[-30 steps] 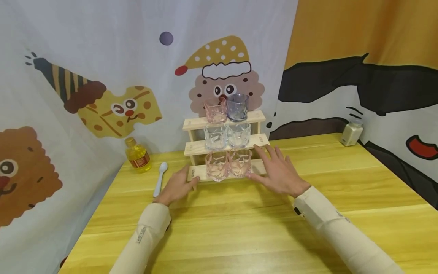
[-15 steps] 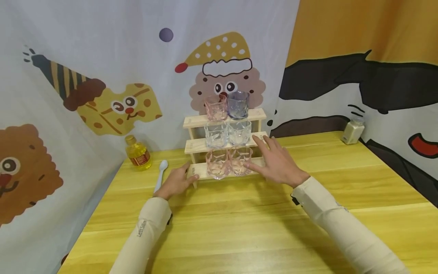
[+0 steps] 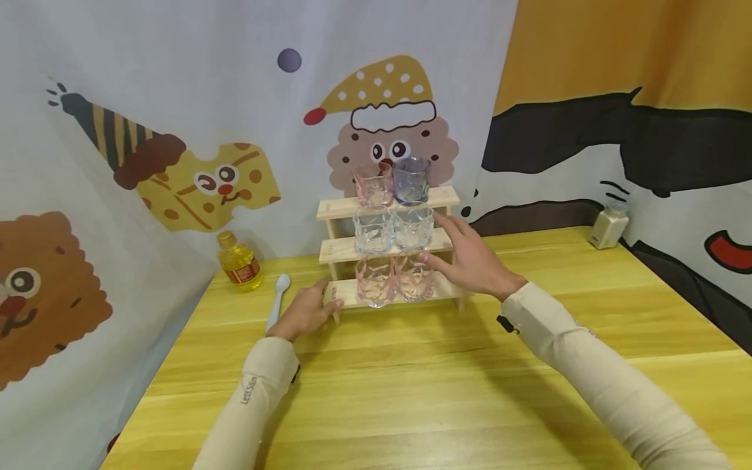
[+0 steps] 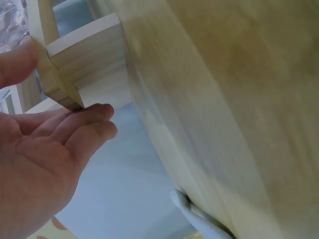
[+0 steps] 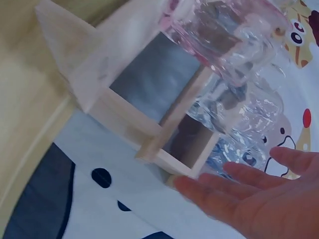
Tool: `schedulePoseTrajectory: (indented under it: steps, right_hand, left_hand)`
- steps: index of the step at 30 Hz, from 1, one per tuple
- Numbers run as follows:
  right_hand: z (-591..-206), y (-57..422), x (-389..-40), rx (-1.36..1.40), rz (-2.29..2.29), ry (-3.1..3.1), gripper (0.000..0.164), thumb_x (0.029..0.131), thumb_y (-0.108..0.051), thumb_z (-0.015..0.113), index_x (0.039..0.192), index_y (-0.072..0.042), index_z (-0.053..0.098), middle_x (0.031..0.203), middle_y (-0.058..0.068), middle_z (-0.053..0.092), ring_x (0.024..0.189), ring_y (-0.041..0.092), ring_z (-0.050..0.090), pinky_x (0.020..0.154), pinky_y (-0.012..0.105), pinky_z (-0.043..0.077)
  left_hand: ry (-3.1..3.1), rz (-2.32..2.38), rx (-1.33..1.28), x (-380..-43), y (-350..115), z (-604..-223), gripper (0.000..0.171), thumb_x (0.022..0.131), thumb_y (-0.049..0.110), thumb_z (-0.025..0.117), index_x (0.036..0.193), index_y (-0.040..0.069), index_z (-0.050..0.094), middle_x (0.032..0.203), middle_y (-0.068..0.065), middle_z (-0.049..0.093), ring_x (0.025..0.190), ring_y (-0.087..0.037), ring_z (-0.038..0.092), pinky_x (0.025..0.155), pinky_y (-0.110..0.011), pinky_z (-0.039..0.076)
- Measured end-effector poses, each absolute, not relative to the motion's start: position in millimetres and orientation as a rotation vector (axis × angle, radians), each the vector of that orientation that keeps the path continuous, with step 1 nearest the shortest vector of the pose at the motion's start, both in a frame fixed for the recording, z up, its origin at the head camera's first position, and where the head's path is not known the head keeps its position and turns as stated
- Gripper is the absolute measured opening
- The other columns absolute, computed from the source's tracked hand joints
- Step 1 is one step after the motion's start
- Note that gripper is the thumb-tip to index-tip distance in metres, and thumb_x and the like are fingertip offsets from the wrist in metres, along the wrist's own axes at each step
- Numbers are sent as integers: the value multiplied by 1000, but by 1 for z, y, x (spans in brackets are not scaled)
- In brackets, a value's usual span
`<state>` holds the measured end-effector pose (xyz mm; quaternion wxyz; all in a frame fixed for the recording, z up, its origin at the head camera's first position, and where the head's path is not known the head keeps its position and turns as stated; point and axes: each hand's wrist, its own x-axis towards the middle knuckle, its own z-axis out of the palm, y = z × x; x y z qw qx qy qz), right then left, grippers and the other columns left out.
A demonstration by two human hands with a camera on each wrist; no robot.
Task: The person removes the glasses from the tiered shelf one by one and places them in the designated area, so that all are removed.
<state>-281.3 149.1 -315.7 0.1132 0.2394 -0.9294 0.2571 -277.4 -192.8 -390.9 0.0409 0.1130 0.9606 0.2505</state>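
A three-tier wooden display stand [image 3: 346, 294] carries two glasses on each tier. The bottom pair is pink, including the pink glass [image 3: 415, 279]; a clear glass [image 3: 414, 228] stands at the right of the middle tier. On top are another pink glass [image 3: 374, 188] and a purple glass [image 3: 412, 181]. My left hand [image 3: 304, 313] holds the left end of the bottom tier, thumb on its face and fingers against its end. My right hand [image 3: 472, 261] is extended beside the clear glass, fingers apart from the thumb; in the right wrist view it grips nothing.
An oil bottle [image 3: 239, 262] and a pale blue spoon [image 3: 279, 301] are left of the stand on the wooden table [image 3: 399, 391]. A jar of white contents [image 3: 609, 225] stands at the back right. A printed curtain [image 3: 235, 78] hangs close behind.
My right hand has risen from beside the lower pink glass to the level of the clear glass, moving inward a little. My left hand keeps its place on the stand.
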Motion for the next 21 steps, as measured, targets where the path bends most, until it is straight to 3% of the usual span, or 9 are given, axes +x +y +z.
schedulePoseTrajectory:
  steps: [7, 14, 21]
  right_hand:
    - [-291, 149, -292, 760, 796, -2750, 84, 99, -49, 59, 163, -19, 15, 166, 18, 23, 149, 43, 30, 116, 68, 32]
    - [-264, 154, -320, 725, 885, -2833, 88, 98, -53, 59, 163, -18, 12, 169, 11, 18, 155, 37, 20, 122, 64, 24]
    - [-246, 154, -353, 712, 977, -2803, 88, 99, -42, 62, 163, -14, 9, 170, 14, 15, 151, 43, 26, 121, 63, 27]
  left_hand:
    - [2919, 840, 357, -278, -195, -390, 72, 102, 37, 60, 156, 0, 31, 144, -29, 54, 136, -44, 52, 113, -56, 43]
    - [2840, 1023, 369, -282, -203, -392, 73, 98, 37, 66, 155, 2, 35, 156, -25, 43, 142, -43, 45, 116, -54, 41]
    - [2787, 1088, 333, -286, -209, -395, 80, 95, 42, 69, 155, 4, 35, 158, -22, 41, 144, -40, 44, 117, -52, 40]
